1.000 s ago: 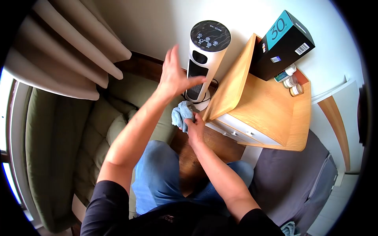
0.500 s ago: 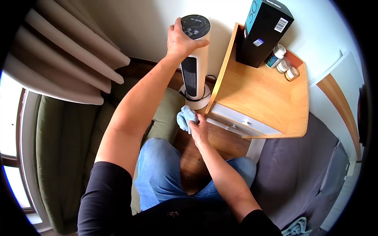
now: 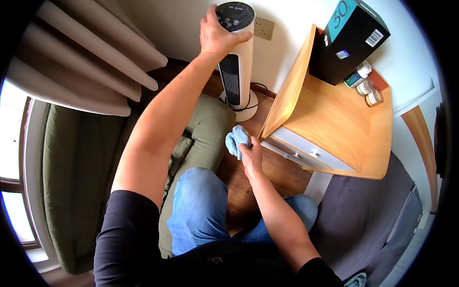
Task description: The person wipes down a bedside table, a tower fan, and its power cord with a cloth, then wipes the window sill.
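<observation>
A white tower heater or fan (image 3: 244, 62) with a black top panel and a dark grille stands upright on a round white base. My left hand (image 3: 220, 36) grips its upper end, with the thumb across the front and the fingers around the far side of the top. Lower down, my right hand (image 3: 252, 154) holds a crumpled light blue cloth (image 3: 236, 140) in front of a wooden cabinet (image 3: 330, 129). The cloth is apart from the heater. A black cord (image 3: 258, 91) loops around the base.
On the cabinet stand a tall black box (image 3: 351, 45) and several small jars (image 3: 366, 86). A green sofa (image 3: 210, 117) lies on the left, under beige curtains (image 3: 95, 52). A wall socket (image 3: 264, 28) shows behind the heater. Grey bedding (image 3: 358, 215) is at right.
The view has shifted, so the cabinet sits farther right and the heater higher in the picture. The wall socket has come into sight. Both hands keep their holds.
</observation>
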`<state>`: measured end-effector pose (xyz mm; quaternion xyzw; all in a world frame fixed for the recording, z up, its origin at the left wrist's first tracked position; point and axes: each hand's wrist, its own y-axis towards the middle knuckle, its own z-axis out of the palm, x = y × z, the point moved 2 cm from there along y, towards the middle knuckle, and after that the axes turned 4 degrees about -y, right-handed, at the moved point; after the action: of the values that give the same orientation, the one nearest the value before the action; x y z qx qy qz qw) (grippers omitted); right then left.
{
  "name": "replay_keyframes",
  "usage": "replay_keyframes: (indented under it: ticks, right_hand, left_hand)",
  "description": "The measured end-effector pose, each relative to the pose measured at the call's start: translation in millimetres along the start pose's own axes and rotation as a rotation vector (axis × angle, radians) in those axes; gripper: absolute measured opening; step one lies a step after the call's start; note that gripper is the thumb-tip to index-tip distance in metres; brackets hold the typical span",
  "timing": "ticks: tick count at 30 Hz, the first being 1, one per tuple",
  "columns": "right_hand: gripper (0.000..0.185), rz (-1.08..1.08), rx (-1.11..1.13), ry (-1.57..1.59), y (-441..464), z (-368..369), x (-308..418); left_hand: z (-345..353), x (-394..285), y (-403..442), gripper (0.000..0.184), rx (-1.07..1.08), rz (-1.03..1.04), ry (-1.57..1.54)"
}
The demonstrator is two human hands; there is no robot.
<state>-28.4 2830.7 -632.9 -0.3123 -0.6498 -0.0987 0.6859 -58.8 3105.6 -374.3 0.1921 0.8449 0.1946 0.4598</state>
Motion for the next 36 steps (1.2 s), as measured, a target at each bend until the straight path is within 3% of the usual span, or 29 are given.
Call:
replay_keyframes:
  ticks: [2, 4, 10, 17, 18, 20, 21, 22, 23, 25, 27, 29, 31, 33, 36]
  right_hand:
    - [0.039, 0.013, 0.009, -0.005, 3.8, -0.6, -16.4]
    - [0.041, -0.017, -0.052, -0.201, 14.5, -2.6, -49.3]
    - [0.045, 0.122, -0.051, -0.355, 11.3, 1.4, -44.4]
    - [0.050, 0.261, -0.169, -0.248, 33.4, 20.5, -91.9]
    - [0.051, 0.234, -0.240, -0.278, 37.0, 25.3, -85.4]
    - [0.046, 0.150, -0.324, -0.232, 78.3, 36.9, -141.6]
    - [0.042, 0.064, -0.404, -0.182, 82.6, 44.8, -111.6]
    - [0.046, 0.133, -0.461, -0.433, 77.1, 44.5, -85.2]
    - [0.046, 0.135, -0.464, -0.433, 88.4, 49.1, -93.9]
    - [0.057, -0.255, -0.549, -0.629, 121.6, 60.0, -131.5]
    - [0.061, -0.305, -0.478, -0.620, 152.0, 69.0, -166.2]
    - [0.066, -0.296, -0.192, -0.992, 178.6, 77.7, -178.2]
    - [0.070, -0.184, -0.086, -0.963, 204.0, 74.2, -176.7]
    - [0.066, -0.150, -0.176, -1.086, 226.2, 73.6, -163.0]
    - [0.053, -0.076, -0.270, -1.081, 244.5, 77.1, -126.7]
  left_hand:
    - [-8.2, 4.4, 3.8, 0.125, 0.027, -0.046, -0.052]
    - [-9.6, 9.3, 7.5, 0.126, 0.036, -0.037, 0.019]
    - [-20.9, -4.1, -8.8, 0.116, 0.063, -0.024, 0.093]
    - [-30.1, 35.1, 9.2, 0.115, -0.027, 0.009, 0.122]
    - [-33.9, 37.1, 12.7, 0.114, -0.008, 0.001, 0.102]
    - [-39.4, 41.3, 18.5, 0.113, 0.004, -0.006, 0.077]
    - [-40.9, 43.5, 21.1, 0.113, 0.014, -0.011, 0.056]
    - [-41.5, 46.2, 23.3, 0.111, 0.015, -0.017, 0.051]
    - [-46.9, 38.5, 19.2, 0.109, 0.007, -0.001, 0.000]
    - [-43.3, 48.9, 23.5, 0.107, 0.004, 0.003, 0.067]
    - [-43.0, 52.5, 19.5, 0.106, -0.011, 0.034, 0.051]
    - [-51.5, 55.1, 20.7, 0.105, -0.039, 0.074, 0.057]
    - [-52.0, 57.0, 19.9, 0.103, 0.068, 0.099, -0.141]
    - [-55.5, 47.4, 13.9, 0.097, 0.061, -0.063, -0.126]
    - [-54.1, 52.3, 13.9, 0.099, 0.121, -0.032, -0.213]
